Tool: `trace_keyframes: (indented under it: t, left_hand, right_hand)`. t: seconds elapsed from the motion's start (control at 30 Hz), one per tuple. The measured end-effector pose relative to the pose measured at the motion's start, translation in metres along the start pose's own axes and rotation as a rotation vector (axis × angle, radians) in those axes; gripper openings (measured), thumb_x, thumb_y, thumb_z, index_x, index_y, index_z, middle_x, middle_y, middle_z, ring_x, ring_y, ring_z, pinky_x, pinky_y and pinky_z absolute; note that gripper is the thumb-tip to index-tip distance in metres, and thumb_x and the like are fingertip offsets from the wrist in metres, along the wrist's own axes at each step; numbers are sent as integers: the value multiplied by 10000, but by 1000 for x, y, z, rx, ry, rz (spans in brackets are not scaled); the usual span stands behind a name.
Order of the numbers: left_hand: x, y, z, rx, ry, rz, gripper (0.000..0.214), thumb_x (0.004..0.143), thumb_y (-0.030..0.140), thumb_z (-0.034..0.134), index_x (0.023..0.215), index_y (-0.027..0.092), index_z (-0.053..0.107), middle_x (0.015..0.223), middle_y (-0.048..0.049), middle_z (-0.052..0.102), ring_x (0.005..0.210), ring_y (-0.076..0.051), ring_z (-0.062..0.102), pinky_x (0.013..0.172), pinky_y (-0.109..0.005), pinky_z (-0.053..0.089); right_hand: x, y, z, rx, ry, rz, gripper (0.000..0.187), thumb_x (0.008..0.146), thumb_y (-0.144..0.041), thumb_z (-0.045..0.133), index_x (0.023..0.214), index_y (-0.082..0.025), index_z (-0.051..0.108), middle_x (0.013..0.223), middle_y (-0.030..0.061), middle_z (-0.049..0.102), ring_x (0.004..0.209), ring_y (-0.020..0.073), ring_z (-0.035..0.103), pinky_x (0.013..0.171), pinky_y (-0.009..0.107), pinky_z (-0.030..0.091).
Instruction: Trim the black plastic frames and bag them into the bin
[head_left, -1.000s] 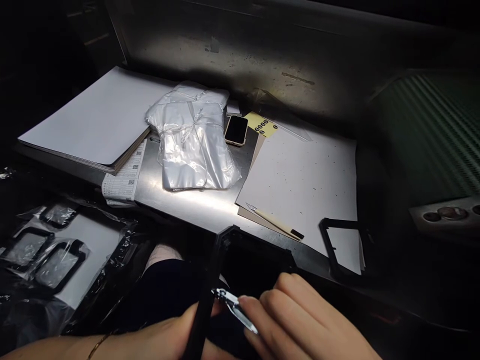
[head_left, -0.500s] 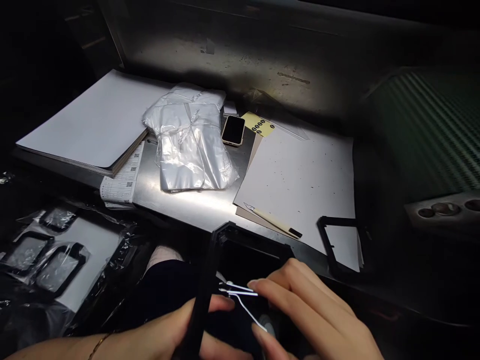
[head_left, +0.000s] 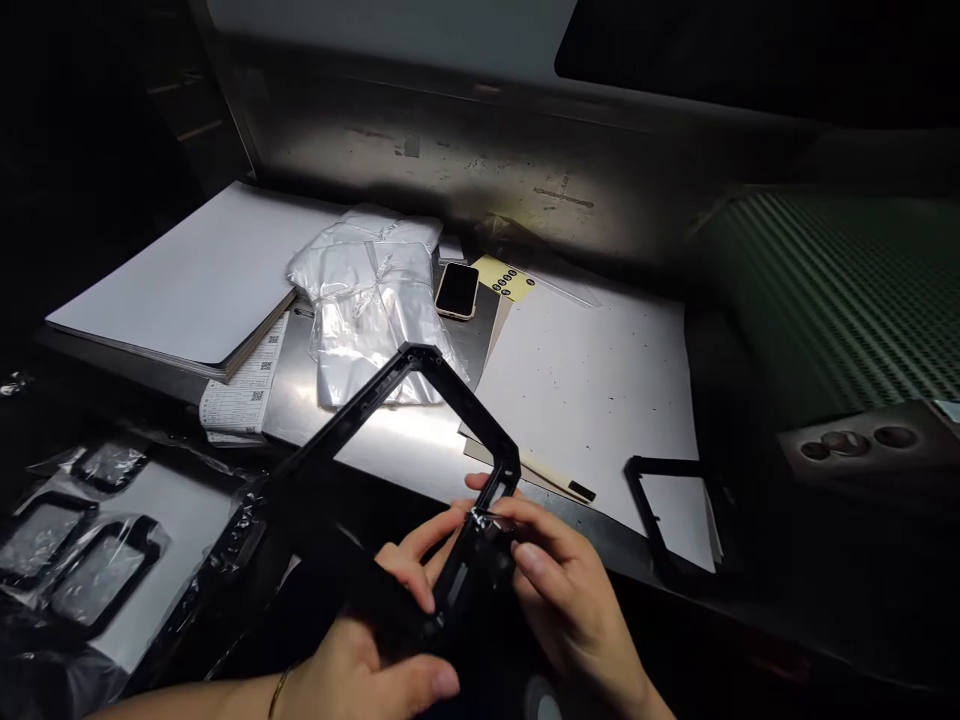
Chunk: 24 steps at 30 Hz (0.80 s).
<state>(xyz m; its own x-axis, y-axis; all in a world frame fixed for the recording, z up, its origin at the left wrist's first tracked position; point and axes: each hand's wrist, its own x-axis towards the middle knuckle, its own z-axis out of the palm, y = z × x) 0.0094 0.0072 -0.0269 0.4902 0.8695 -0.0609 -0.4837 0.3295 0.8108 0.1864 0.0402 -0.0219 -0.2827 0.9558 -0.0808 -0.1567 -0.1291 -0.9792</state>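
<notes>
My left hand (head_left: 382, 640) is closed around the lower corner of a black plastic frame (head_left: 466, 415), which is tilted with one corner pointing up and its inner side showing. My right hand (head_left: 559, 585) is at the frame's right side, fingertips pinched by a narrow slot. A small shiny piece (head_left: 480, 515) shows at those fingertips, too small to name. Left fingertips reach behind the same side. Beyond the right hand, a second black frame (head_left: 643, 510) rests at the table's edge, partly over white sheets (head_left: 592, 380).
A craft knife (head_left: 551, 478) lies along the sheets' front edge. Behind are tied clear plastic bags (head_left: 360, 335), a phone (head_left: 457, 291) and yellow label paper (head_left: 491, 268). A paper stack (head_left: 172, 280) lies left, bagged black frames (head_left: 101, 575) lower left, a green ribbed surface (head_left: 825, 300) right.
The black frame has turned and come up, with more of its inner side showing. My right hand has moved from inside the opening to the frame's right side. The view has shifted slightly.
</notes>
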Motion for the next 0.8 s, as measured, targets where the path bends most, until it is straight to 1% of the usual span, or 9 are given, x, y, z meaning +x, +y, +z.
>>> trace_keyframes:
  t: [0.07, 0.13, 0.2, 0.27, 0.33, 0.43, 0.53, 0.63, 0.8]
  left_hand:
    - [3, -2, -7, 40, -73, -159, 374, 691, 144, 642, 1002, 328, 548, 1401, 17, 289, 1236, -199, 335, 1009, -387, 231]
    - [7, 3, -20, 3, -80, -332, 422, 731, 222, 605, 1121, 331, 488, 1301, -48, 444, 1078, -197, 517, 872, -362, 396]
    - [14, 14, -35, -54, -56, -429, 373, 831, 379, 409, 1173, 239, 458, 1051, -115, 623, 862, -211, 633, 663, -319, 481]
    - [24, 28, -45, -112, -95, -535, 571, 849, 485, 178, 1127, 105, 500, 896, -170, 667, 753, -251, 659, 570, -317, 481]
    - [32, 41, -47, -160, -176, -643, 567, 830, 484, 233, 1137, 78, 483, 864, -169, 678, 711, -253, 666, 593, -322, 471]
    - [35, 48, -34, -85, -199, -630, 407, 808, 284, 425, 1181, 121, 437, 702, -73, 689, 515, -154, 651, 585, -258, 449]
    - [25, 45, -12, -89, 38, -562, 362, 842, 206, 360, 1194, 136, 403, 530, 33, 606, 385, -100, 601, 648, -291, 470]
    - [13, 42, 6, -174, 216, -541, 414, 833, 252, 384, 1220, 112, 334, 475, 69, 558, 434, -108, 619, 725, -329, 472]
    - [1, 41, 17, -238, 322, -610, 611, 772, 326, 515, 1271, 109, 237, 486, 42, 601, 560, -132, 647, 705, -301, 482]
  right_hand:
    - [6, -5, -7, -94, -41, -19, 184, 758, -357, 522, 893, -245, 579, 1085, 54, 555, 1000, 206, 534, 842, 361, 421]
    - [9, -17, -19, -227, -193, -22, 185, 747, -356, 530, 861, -222, 588, 1018, 47, 561, 961, 188, 532, 817, 330, 425]
    - [12, -32, -32, -363, -391, -12, 161, 735, -303, 545, 854, -206, 594, 982, 40, 554, 924, 167, 532, 814, 316, 420]
    - [15, -44, -40, -502, -528, -5, 145, 717, -207, 554, 856, -199, 595, 951, 28, 547, 892, 144, 536, 802, 296, 423]
    - [19, -50, -44, -646, -572, -3, 170, 700, -139, 553, 851, -205, 596, 876, 7, 553, 830, 124, 548, 759, 270, 442]
    - [20, -52, -47, -792, -513, -7, 151, 708, -182, 575, 845, -239, 605, 959, 13, 558, 945, 158, 539, 823, 305, 438]
    - [12, -51, -44, -841, -228, -82, 148, 755, -289, 556, 900, -279, 584, 1141, 16, 489, 1096, 182, 458, 894, 330, 406]
    - [-1, -48, -32, -955, -7, -256, 203, 787, -232, 521, 990, -242, 533, 894, 26, 551, 813, 127, 563, 666, 235, 494]
    - [-19, -39, -2, -1146, -32, -563, 261, 714, -140, 580, 972, -118, 545, 673, 31, 523, 576, 123, 489, 495, 264, 448]
